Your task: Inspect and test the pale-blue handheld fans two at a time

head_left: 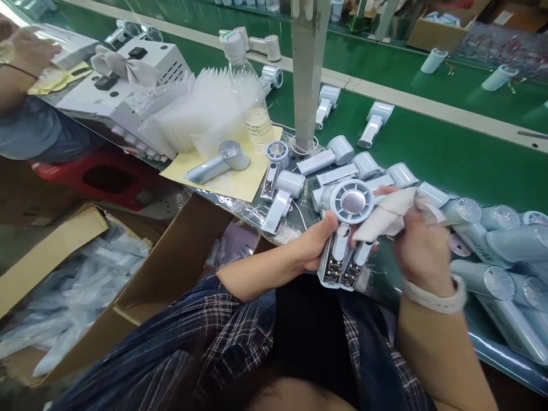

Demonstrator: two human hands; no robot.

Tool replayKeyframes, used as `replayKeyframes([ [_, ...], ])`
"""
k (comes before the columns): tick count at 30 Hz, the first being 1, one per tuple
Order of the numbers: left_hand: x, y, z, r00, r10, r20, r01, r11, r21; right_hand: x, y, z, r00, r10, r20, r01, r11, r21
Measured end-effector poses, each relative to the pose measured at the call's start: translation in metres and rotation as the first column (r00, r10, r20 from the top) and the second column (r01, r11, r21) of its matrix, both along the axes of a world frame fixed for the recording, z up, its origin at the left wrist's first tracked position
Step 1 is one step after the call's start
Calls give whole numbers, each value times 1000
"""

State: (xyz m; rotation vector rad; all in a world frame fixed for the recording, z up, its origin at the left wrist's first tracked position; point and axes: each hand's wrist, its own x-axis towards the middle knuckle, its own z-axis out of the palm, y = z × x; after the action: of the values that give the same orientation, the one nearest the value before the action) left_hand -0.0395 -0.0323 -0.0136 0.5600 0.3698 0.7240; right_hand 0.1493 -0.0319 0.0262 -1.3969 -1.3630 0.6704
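My left hand (315, 244) is closed around a pale blue handheld fan (341, 242) with a round ringed head and a dark, clear-fronted handle showing circuit parts. A second similar handle (359, 260) stands beside it, its head hidden behind a white cloth (385, 216). My right hand (422, 248), slightly blurred, grips that cloth, which lies against the second fan. More handheld fans (357, 165) lie just beyond my hands, and a pile of them (499, 285) is to my right.
A metal post (305, 74) rises from the bench. Left of it stand a plastic bottle (257, 117), white sleeves (205, 108) and a white device (171, 63). An open carton (171, 257) of clear bags sits below. Another person's arm (21, 74) is at far left.
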Motion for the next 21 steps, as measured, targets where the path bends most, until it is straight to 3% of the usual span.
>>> replayKeyframes([
  [2, -5, 3, 3, 999, -35, 39, 36, 999, -5, 26, -2, 17, 966, -255, 55, 250, 965, 80],
  [4, -6, 4, 3, 997, -61, 55, 61, 998, 5, 43, -8, 39, 942, -325, 83, 318, 944, 91],
  [6, -4, 3, 3, 993, -100, 61, 100, 995, 8, 44, -13, 62, 980, -151, 128, 147, 988, 38],
  [8, 0, 1, 4, 987, -147, 60, 147, 989, 14, 35, -11, 78, 963, 146, 225, -151, 989, 6],
  [10, 2, -3, 5, 982, -183, 48, 182, 983, 18, 24, -2, 86, 851, 416, 322, -417, 906, -70],
  [12, 1, -7, 5, 970, -241, 34, 240, 971, 12, 18, 12, 84, 739, 615, 276, -582, 789, -198],
  [15, -2, -10, 0, 949, -314, 6, 314, 949, -26, 14, 30, 75, 650, 758, 47, -695, 619, -367],
  [17, -4, -12, -5, 952, -301, -51, 299, 953, -56, 8, 35, 71, 620, 785, -3, -711, 560, -424],
  [18, -5, -13, -7, 959, -269, -89, 264, 962, -69, 2, 35, 71, 620, 784, 15, -701, 563, -439],
  [21, -6, -13, -8, 973, -156, -168, 144, 986, -84, -18, 31, 71, 668, 737, 98, -636, 635, -438],
])
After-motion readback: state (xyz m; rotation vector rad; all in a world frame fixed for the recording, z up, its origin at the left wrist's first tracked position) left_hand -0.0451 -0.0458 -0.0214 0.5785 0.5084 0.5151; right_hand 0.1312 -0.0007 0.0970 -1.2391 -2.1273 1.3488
